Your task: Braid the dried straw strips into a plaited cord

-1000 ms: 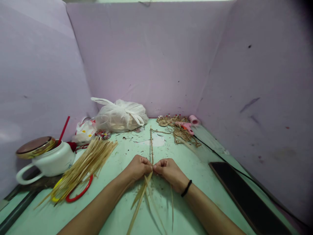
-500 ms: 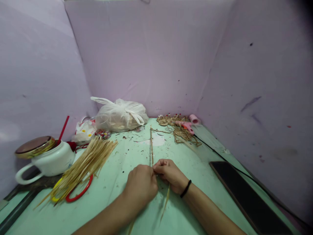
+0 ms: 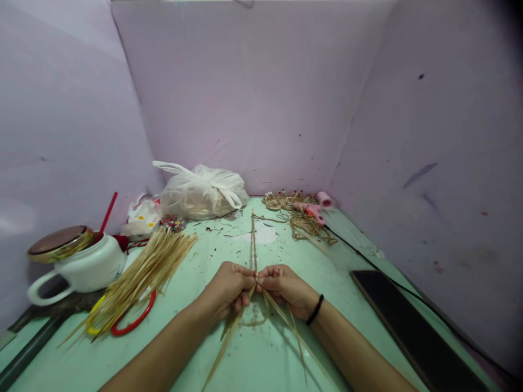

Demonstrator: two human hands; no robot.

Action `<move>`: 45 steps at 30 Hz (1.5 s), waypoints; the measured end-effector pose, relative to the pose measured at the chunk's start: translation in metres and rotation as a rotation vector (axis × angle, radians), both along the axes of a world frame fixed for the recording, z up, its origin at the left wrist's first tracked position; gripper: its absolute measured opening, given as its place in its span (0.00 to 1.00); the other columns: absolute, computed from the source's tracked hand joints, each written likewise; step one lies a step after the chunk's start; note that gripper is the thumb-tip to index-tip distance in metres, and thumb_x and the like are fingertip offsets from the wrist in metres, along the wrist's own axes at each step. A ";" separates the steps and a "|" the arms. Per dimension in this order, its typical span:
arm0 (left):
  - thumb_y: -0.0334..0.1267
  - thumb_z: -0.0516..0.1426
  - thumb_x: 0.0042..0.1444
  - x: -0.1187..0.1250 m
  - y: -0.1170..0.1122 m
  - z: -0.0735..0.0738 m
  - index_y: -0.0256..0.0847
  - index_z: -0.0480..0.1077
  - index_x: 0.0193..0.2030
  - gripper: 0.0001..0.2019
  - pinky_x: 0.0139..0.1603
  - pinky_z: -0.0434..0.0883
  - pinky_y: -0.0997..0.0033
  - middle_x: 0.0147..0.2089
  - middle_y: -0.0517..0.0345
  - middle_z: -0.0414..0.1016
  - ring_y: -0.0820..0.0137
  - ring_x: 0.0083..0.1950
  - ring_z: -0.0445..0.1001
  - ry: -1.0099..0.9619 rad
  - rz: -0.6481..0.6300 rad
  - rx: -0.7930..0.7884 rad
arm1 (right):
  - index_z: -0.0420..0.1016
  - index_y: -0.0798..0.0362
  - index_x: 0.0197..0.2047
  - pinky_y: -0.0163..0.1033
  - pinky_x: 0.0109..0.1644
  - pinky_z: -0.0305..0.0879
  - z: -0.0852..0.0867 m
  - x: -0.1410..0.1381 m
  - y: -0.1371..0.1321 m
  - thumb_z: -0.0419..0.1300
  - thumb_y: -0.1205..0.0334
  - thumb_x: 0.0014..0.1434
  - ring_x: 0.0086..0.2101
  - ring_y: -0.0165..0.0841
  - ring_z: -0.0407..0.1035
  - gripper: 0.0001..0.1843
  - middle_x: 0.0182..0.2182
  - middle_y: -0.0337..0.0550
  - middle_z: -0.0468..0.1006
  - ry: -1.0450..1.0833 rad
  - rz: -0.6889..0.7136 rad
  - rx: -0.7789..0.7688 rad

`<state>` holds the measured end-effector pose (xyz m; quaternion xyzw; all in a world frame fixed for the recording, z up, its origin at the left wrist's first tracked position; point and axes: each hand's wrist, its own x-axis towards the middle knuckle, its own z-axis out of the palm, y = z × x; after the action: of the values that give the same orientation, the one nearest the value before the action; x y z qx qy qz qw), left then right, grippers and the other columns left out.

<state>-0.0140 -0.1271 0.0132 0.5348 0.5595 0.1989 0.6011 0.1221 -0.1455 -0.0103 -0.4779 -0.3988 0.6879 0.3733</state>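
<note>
My left hand (image 3: pixel 229 284) and my right hand (image 3: pixel 286 286) meet at the middle of the green table (image 3: pixel 196 283), fingers pinched together on a thin braided straw cord (image 3: pixel 254 239) that runs away from me toward the back wall. Loose dry straw strips (image 3: pixel 281 318) fan out from the pinch point toward me, between my forearms. A black band sits on my right wrist.
A bundle of straw strips (image 3: pixel 143 275) lies at left over red-handled scissors (image 3: pixel 134 321). A white pot with a gold lid (image 3: pixel 77 261), a white plastic bag (image 3: pixel 200 193), a pink glue gun (image 3: pixel 312 211) on coiled cord, and a black slab (image 3: pixel 408 321) at right.
My left hand swung over the strips toward the right hand and has come back to its side; the loose strips now fan out wider toward me.
</note>
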 end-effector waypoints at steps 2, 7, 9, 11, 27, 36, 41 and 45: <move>0.32 0.53 0.39 0.001 0.001 -0.008 0.32 0.68 0.20 0.05 0.13 0.51 0.78 0.12 0.60 0.62 0.79 0.12 0.55 -0.095 -0.020 -0.065 | 0.66 0.58 0.20 0.28 0.19 0.45 0.000 0.000 0.001 0.57 0.67 0.36 0.15 0.20 0.54 0.04 0.15 0.35 0.68 -0.002 0.000 0.004; 0.32 0.54 0.37 0.001 0.003 -0.018 0.34 0.65 0.15 0.05 0.10 0.49 0.78 0.10 0.61 0.60 0.79 0.10 0.54 -0.046 0.004 -0.012 | 0.66 0.58 0.20 0.28 0.21 0.50 -0.004 0.002 0.005 0.57 0.71 0.38 0.17 0.21 0.57 0.02 0.15 0.36 0.69 -0.289 -0.019 0.174; 0.32 0.54 0.37 0.001 0.004 -0.016 0.36 0.62 0.14 0.06 0.10 0.46 0.78 0.08 0.63 0.56 0.79 0.09 0.51 -0.010 -0.004 -0.006 | 0.67 0.58 0.21 0.28 0.22 0.51 -0.008 0.003 0.006 0.56 0.72 0.39 0.19 0.23 0.59 0.02 0.16 0.37 0.71 -0.436 -0.015 0.274; 0.32 0.53 0.36 0.002 0.004 -0.013 0.37 0.59 0.12 0.07 0.10 0.42 0.78 0.08 0.65 0.54 0.80 0.09 0.48 -0.006 -0.017 0.006 | 0.69 0.58 0.23 0.28 0.22 0.52 -0.011 0.003 0.007 0.55 0.73 0.41 0.20 0.24 0.61 0.04 0.18 0.39 0.72 -0.577 -0.002 0.356; 0.28 0.49 0.33 0.012 -0.002 -0.021 0.39 0.53 0.10 0.08 0.13 0.39 0.76 0.08 0.67 0.47 0.82 0.10 0.44 -0.009 0.130 0.079 | 0.75 0.54 0.20 0.33 0.23 0.48 0.016 -0.011 -0.020 0.54 0.69 0.41 0.20 0.30 0.63 0.09 0.18 0.45 0.75 -1.069 -0.038 0.473; 0.30 0.52 0.32 0.004 0.002 -0.015 0.37 0.60 0.12 0.04 0.13 0.40 0.77 0.08 0.68 0.51 0.83 0.11 0.45 -0.089 0.031 0.022 | 0.73 0.55 0.18 0.32 0.22 0.48 0.012 0.003 -0.013 0.58 0.60 0.43 0.18 0.27 0.59 0.09 0.14 0.41 0.70 -0.948 0.041 0.448; 0.29 0.51 0.33 0.003 0.002 -0.010 0.36 0.61 0.14 0.03 0.15 0.41 0.77 0.09 0.67 0.52 0.83 0.11 0.45 -0.096 -0.020 0.016 | 0.69 0.58 0.21 0.30 0.21 0.52 0.009 0.008 -0.001 0.55 0.64 0.46 0.18 0.24 0.59 0.07 0.16 0.39 0.70 -0.484 -0.133 0.277; 0.30 0.51 0.33 0.000 0.004 -0.013 0.35 0.62 0.14 0.03 0.16 0.41 0.77 0.09 0.67 0.52 0.83 0.12 0.45 -0.102 -0.067 0.053 | 0.65 0.57 0.18 0.29 0.19 0.50 0.005 -0.007 -0.003 0.52 0.69 0.46 0.14 0.23 0.56 0.07 0.11 0.35 0.64 -0.283 -0.033 0.037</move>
<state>-0.0139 -0.1230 -0.0003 0.5582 0.5045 0.2202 0.6208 0.1153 -0.1482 -0.0057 -0.5697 -0.4521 0.6000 0.3332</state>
